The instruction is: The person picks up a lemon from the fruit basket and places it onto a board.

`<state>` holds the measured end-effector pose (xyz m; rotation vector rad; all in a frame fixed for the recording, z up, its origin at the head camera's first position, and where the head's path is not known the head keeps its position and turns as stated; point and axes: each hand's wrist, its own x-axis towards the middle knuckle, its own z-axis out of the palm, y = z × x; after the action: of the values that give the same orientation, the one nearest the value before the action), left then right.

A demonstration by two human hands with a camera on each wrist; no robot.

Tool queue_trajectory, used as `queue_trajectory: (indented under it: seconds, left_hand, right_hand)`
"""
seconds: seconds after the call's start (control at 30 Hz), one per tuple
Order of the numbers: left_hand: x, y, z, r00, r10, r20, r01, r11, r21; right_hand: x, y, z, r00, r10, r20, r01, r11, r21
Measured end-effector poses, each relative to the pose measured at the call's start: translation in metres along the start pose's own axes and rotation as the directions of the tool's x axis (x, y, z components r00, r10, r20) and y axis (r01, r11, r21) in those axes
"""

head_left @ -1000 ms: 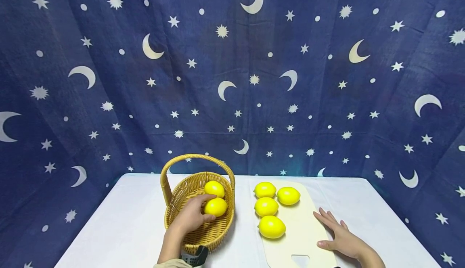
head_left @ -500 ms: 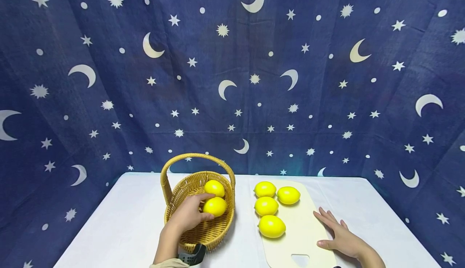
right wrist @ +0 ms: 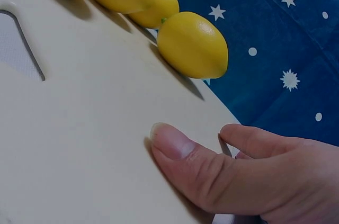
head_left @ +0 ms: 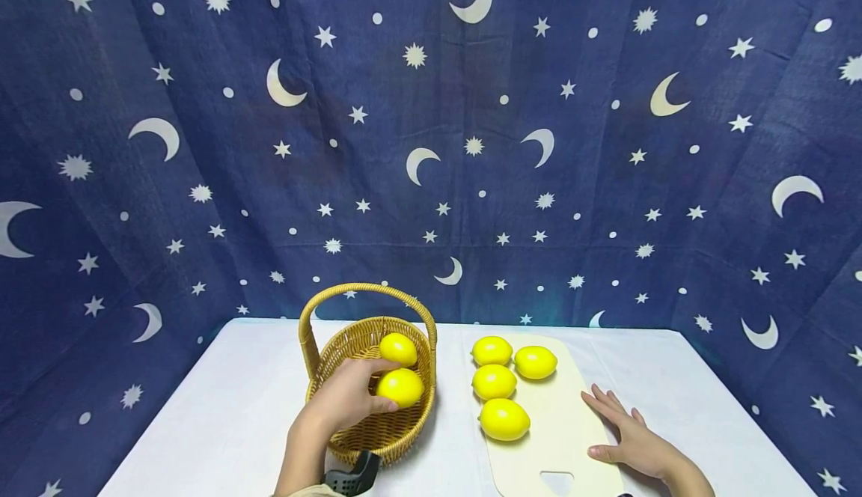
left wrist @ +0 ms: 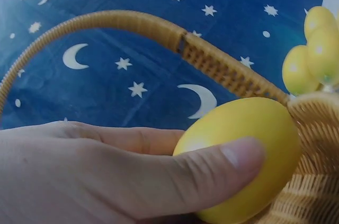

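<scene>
My left hand (head_left: 352, 396) reaches into a wicker basket (head_left: 388, 437) with a tall arched handle. It holds a yellow lemon (head_left: 401, 388), thumb on the near side, as the left wrist view shows the thumb across the lemon (left wrist: 249, 181). Just behind it in the basket sits another lemon (head_left: 398, 349). My right hand (head_left: 633, 441) rests at the right edge of a cream cutting board (head_left: 552, 422), fingers spread and thumb on its top face. Several lemons lie on the board, among them the nearest lemon (head_left: 504, 419) and a lemon (right wrist: 192, 45) in the right wrist view.
A white cloth covers the table (head_left: 222, 407). Behind it hangs a dark blue curtain (head_left: 377, 212) with moons and stars. The basket's handle (head_left: 367, 287) arches up behind my left hand. A cut-out grip hole (head_left: 557, 482) lies at the board's near end.
My left wrist and forearm have shifted slightly left, while the held lemon has turned or moved only a little in the basket. The right hand and the lemons on the board have stayed put.
</scene>
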<state>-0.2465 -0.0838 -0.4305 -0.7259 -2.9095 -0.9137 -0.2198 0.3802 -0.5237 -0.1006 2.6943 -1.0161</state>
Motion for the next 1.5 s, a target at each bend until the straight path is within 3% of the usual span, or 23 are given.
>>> queue_trajectory:
  seconds: [0.2, 0.53, 0.73, 0.9, 1.23, 1.5]
  left_hand:
    - [-0.004, 0.007, -0.008, 1.0, -0.009, 0.02, 0.009, 1.0, 0.003]
    - [-0.008, 0.029, -0.016, 0.997, 0.039, 0.059, -0.039, 0.999, -0.008]
    - [-0.006, 0.046, -0.013, 0.993, 0.086, 0.084, -0.085, 0.996, -0.023]
    - [-0.004, 0.058, -0.008, 0.991, 0.082, 0.106, -0.079, 0.996, -0.032]
    - [0.01, 0.077, 0.015, 0.984, 0.152, 0.095, -0.145, 0.986, -0.081]
    - [0.041, 0.085, 0.046, 0.979, 0.205, 0.021, -0.201, 0.972, -0.122]
  right_hand:
    - [0.0, 0.0, 0.0, 1.0, 0.004, -0.003, -0.004, 1.0, -0.011]
    - [-0.001, 0.001, 0.001, 0.999, -0.034, -0.015, 0.034, 0.999, -0.017]
    - [-0.001, 0.001, 0.001, 0.999, -0.051, -0.016, 0.051, 0.999, -0.008]
    - [-0.001, 0.0, 0.0, 0.998, -0.055, -0.01, 0.055, 0.998, -0.001]
    - [0.001, -0.003, 0.002, 1.0, -0.02, 0.005, 0.021, 1.0, -0.012]
    - [-0.001, -0.001, 0.0, 1.0, -0.02, 0.001, 0.02, 1.0, -0.02]
